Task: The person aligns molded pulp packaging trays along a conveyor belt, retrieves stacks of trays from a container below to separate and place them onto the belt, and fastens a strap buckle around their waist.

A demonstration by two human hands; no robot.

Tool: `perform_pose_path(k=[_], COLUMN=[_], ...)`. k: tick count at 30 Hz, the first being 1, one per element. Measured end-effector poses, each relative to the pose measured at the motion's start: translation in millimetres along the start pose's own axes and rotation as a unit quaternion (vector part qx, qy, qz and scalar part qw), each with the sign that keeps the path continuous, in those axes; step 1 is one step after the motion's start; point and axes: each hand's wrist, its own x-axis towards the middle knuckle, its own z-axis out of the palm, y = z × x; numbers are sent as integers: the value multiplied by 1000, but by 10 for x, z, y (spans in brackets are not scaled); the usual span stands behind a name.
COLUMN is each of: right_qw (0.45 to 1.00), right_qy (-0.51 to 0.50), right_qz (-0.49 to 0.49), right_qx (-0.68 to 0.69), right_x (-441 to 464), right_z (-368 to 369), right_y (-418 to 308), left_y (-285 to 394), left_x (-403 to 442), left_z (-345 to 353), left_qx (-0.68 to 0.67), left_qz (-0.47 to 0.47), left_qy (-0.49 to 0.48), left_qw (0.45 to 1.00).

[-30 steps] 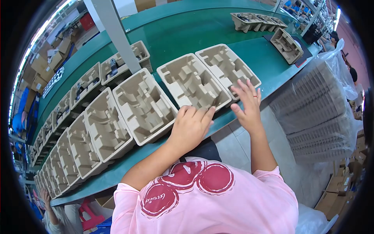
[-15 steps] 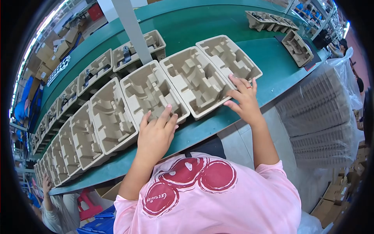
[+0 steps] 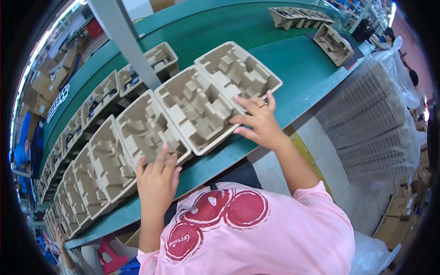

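Note:
A row of brown moulded-pulp trays, among them an end tray (image 3: 238, 68), a second tray (image 3: 197, 105) and a third tray (image 3: 153, 123), runs along the green table's near edge. My left hand (image 3: 158, 178) has its fingers spread over the near edge of the third tray. At the near side of the end and second trays, my right hand (image 3: 259, 121) rests its parted fingers by their adjoining rims. A ring is on one of its fingers. The compartments of these trays hold no parts that I can see.
Behind a grey post (image 3: 126, 41), another row of trays (image 3: 101, 98) holds dark parts. More trays (image 3: 300, 18) and a single tray (image 3: 332, 45) are at the far right. Plastic-wrapped stacked trays (image 3: 366, 123) stand beside the table. Another person's hand (image 3: 59, 238) is at far left.
The near row of trays has shifted left past the post, with both my hands moving along with it. The whole view has also shifted somewhat.

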Motion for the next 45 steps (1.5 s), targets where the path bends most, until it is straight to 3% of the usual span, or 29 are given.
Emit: perform_pose_path(k=[1, 3, 5, 6, 8, 10, 13, 18, 21, 23, 25, 26, 28, 34, 36, 38, 44, 45], right_qw=[1000, 1000, 999, 999, 996, 990, 980, 949, 922, 874, 792, 795, 723, 751, 768, 718, 762, 774], right_qy=[4, 8, 31, 49, 85, 139, 173, 208, 206, 201, 145, 146, 133, 115, 99, 102, 173, 166], right_qz=[6, -5, 2, 2, -4, 18, 81, 156, 222, 296, 458, 454, 577, 551, 516, 532, 451, 423], right_qx=[-9, -15, -14, 0, 31, 15, -55, -178, -240, -328, -377, -376, -356, -347, -365, -438, -431, -441], right_x=[-11, -32, -88, -118, -157, -221, -306, -397, -493, -544, -486, -432, -273, -145, -155, -181, -26, 15], right_z=[25, 27, -99, -144, -221, -368, -642, -1145, -1448, -1671, -1910, -1992, -2148, -2314, -2241, -2115, -1836, -1776], right_y=[-10, 11, 158, 220, 344, 649, 1194, 2446, 3442, 4076, 4429, 4494, 4596, 5310, 5426, 5366, 4953, 4889], left_y=[23, 46, 64, 116, 260, 414, 625, 882, 881, 870, 848, 830, 787, 731, 773, 795, 700, 695], left_x=[0, -12, -131, -168, -164, 57, 227, 433, 476, 452, 427, 412, 404, 370, 363, 360, 392, 447], left_z=[-9, -9, 100, 164, 284, 364, 612, 821, 963, 1073, 1173, 1215, 1292, 1413, 1379, 1350, 1331, 1298], left_qx=[-4, 21, -24, -28, -148, -152, -155, -128, -91, -60, -65, -70, -77, -54, -216, -370, -297, -223], left_qz=[9, 25, 122, 132, 295, 364, 391, 313, 320, 320, 328, 333, 340, 370, 269, 163, 186, 250], left_qy=[5, 112, 219, 222, 142, 36, -44, -129, -139, -157, -146, -137, -118, -129, -185, -228, -253, -255], left_qw=[1000, 993, 968, 966, 933, 918, 906, 932, 933, 932, 931, 930, 930, 918, 920, 886, 902, 907])
